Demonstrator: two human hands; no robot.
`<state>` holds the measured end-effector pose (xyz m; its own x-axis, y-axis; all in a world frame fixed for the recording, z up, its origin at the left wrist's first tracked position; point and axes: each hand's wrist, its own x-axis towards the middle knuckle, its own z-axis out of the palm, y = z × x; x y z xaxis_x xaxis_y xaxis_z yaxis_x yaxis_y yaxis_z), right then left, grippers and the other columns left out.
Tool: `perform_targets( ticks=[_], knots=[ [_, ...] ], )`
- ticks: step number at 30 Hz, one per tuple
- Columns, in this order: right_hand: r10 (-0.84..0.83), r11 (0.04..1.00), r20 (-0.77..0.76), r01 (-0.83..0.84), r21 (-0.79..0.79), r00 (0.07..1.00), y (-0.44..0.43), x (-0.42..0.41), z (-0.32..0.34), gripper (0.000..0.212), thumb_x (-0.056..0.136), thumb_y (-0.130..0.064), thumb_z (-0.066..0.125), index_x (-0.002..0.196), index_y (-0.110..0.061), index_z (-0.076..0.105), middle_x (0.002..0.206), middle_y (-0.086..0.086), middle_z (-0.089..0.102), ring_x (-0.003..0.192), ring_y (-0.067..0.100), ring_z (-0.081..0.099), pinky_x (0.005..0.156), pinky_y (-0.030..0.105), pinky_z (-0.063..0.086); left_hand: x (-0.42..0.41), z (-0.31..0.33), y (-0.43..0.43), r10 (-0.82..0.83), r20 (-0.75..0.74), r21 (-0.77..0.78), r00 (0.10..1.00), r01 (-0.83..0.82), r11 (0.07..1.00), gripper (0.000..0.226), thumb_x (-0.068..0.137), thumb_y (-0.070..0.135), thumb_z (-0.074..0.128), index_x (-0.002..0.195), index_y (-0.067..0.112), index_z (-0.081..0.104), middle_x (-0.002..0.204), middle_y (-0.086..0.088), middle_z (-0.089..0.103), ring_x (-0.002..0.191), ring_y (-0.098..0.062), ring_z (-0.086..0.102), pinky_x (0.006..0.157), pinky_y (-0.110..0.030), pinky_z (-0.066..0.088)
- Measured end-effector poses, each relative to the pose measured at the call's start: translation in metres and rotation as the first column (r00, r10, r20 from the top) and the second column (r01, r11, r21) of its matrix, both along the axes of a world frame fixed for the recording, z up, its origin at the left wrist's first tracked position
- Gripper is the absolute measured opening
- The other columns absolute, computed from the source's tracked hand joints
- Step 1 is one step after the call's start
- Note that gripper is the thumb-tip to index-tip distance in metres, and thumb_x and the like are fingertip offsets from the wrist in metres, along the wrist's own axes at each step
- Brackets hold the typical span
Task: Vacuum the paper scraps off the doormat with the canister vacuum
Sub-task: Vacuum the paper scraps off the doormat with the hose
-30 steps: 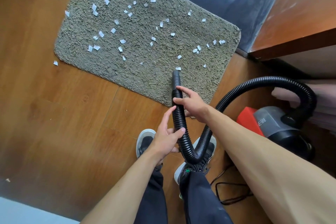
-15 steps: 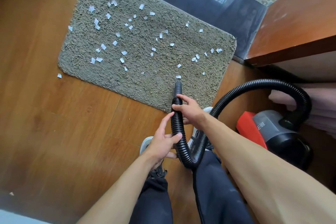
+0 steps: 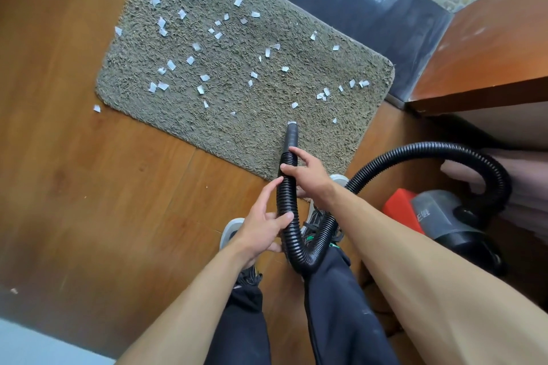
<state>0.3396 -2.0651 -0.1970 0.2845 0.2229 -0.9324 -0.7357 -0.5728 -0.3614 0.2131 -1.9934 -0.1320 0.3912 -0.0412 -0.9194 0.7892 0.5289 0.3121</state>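
Note:
A grey-brown shaggy doormat lies on the wooden floor, strewn with several white paper scraps. One scrap lies on the floor off the mat's left corner. The black ribbed vacuum hose loops up from the red and grey canister vacuum at right. Its smooth nozzle tip points at the mat's near part, touching a scrap. My right hand grips the hose just behind the nozzle. My left hand holds the hose lower down, index finger stretched along it.
A wooden cabinet stands at right above the vacuum. A dark glossy threshold runs behind the mat. My two shoes stand at the mat's near edge. A black cord lies by my right leg.
The nozzle has moved forward onto the mat and reached the nearest scrap. I have stepped closer; my right foot is now at the mat's edge. Both hands keep their hold.

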Motion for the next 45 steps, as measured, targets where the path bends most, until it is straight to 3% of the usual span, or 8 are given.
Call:
perform_targets(
  ticks=[6, 11, 17, 20, 25, 33, 41, 45],
  knots=[
    [0.040, 0.998, 0.014, -0.041, 0.040, 0.999, -0.001, 0.010, 0.002, 0.058, 0.094, -0.009, 0.061, 0.145, -0.029, 0.043, 0.122, 0.011, 0.061, 0.086, 0.016, 0.065, 0.054, 0.028, 0.057, 0.008, -0.002, -0.004, 0.001, -0.003, 0.024, 1.000, -0.001, 1.000, 0.069, 0.099, 0.009, 0.057, 0.137, 0.061, 0.034, 0.083, 0.002, 0.073, 0.085, -0.016, 0.069, 0.087, -0.059, 0.054],
    [0.053, 0.998, 0.025, -0.054, 0.042, 0.998, 0.002, 0.020, -0.002, 0.057, 0.094, -0.009, 0.061, 0.145, -0.029, 0.043, 0.121, 0.012, 0.061, 0.086, 0.017, 0.065, 0.069, 0.038, 0.059, 0.017, -0.004, -0.002, -0.006, -0.011, 0.047, 1.000, 0.007, 0.999, 0.068, 0.099, 0.010, 0.057, 0.137, 0.062, 0.033, 0.099, -0.007, 0.075, 0.088, -0.017, 0.071, 0.085, -0.056, 0.055],
    [0.073, 0.996, 0.038, -0.074, 0.038, 0.997, 0.008, 0.036, -0.008, 0.054, 0.094, -0.009, 0.061, 0.141, -0.030, 0.046, 0.115, 0.011, 0.064, 0.083, 0.017, 0.066, 0.068, 0.038, 0.060, 0.031, -0.014, 0.003, -0.033, -0.012, 0.080, 0.999, 0.034, 0.996, 0.069, 0.097, 0.012, 0.061, 0.137, 0.061, 0.033, 0.082, 0.005, 0.075, 0.089, -0.018, 0.073, 0.076, -0.054, 0.060],
    [0.081, 0.995, 0.042, -0.083, 0.049, 0.996, 0.006, 0.039, -0.010, 0.052, 0.093, -0.009, 0.062, 0.139, -0.029, 0.047, 0.116, 0.014, 0.063, 0.086, 0.019, 0.066, 0.066, 0.037, 0.061, 0.034, -0.015, 0.004, -0.055, -0.011, 0.078, 0.998, 0.055, 0.995, 0.070, 0.096, 0.013, 0.061, 0.137, 0.061, 0.031, 0.089, 0.000, 0.076, 0.088, -0.018, 0.074, 0.068, -0.046, 0.061],
    [0.048, 0.996, 0.048, -0.051, 0.072, 0.998, 0.003, 0.038, -0.010, 0.054, 0.094, -0.008, 0.061, 0.142, -0.029, 0.046, 0.117, 0.019, 0.060, 0.089, 0.021, 0.063, 0.068, 0.037, 0.059, 0.034, -0.015, 0.002, -0.053, 0.001, 0.092, 0.999, 0.053, 0.994, 0.069, 0.097, 0.012, 0.060, 0.135, 0.064, 0.033, 0.087, 0.002, 0.074, 0.085, -0.015, 0.070, 0.081, -0.059, 0.058],
    [0.021, 0.996, 0.056, -0.026, 0.090, 0.998, 0.001, 0.043, -0.016, 0.057, 0.093, -0.008, 0.061, 0.143, -0.029, 0.044, 0.119, 0.022, 0.061, 0.090, 0.023, 0.063, 0.072, 0.041, 0.059, 0.043, -0.016, 0.003, -0.083, -0.002, 0.104, 0.997, 0.083, 0.991, 0.069, 0.097, 0.013, 0.060, 0.137, 0.063, 0.032, 0.087, 0.003, 0.075, 0.084, -0.013, 0.070, 0.082, -0.058, 0.058],
    [-0.043, 0.997, 0.059, 0.039, 0.065, 0.997, -0.015, 0.055, -0.014, 0.056, 0.095, -0.006, 0.059, 0.144, -0.027, 0.044, 0.102, 0.012, 0.063, 0.080, 0.017, 0.064, 0.057, 0.029, 0.057, 0.060, -0.016, -0.002, -0.167, 0.032, 0.087, 0.985, 0.164, 0.983, 0.068, 0.098, 0.014, 0.058, 0.141, 0.058, 0.029, 0.086, 0.000, 0.075, 0.077, -0.008, 0.069, 0.065, -0.037, 0.059],
    [-0.133, 0.990, 0.044, 0.131, 0.045, 0.990, -0.028, 0.055, -0.012, 0.053, 0.095, -0.007, 0.059, 0.142, -0.029, 0.045, 0.103, 0.009, 0.064, 0.084, 0.018, 0.066, 0.068, 0.037, 0.060, 0.067, -0.014, -0.005, -0.219, 0.039, 0.072, 0.975, 0.216, 0.974, 0.068, 0.097, 0.014, 0.058, 0.138, 0.062, 0.031, 0.089, 0.001, 0.075, 0.076, -0.006, 0.069, 0.062, -0.033, 0.056]
  ],
)
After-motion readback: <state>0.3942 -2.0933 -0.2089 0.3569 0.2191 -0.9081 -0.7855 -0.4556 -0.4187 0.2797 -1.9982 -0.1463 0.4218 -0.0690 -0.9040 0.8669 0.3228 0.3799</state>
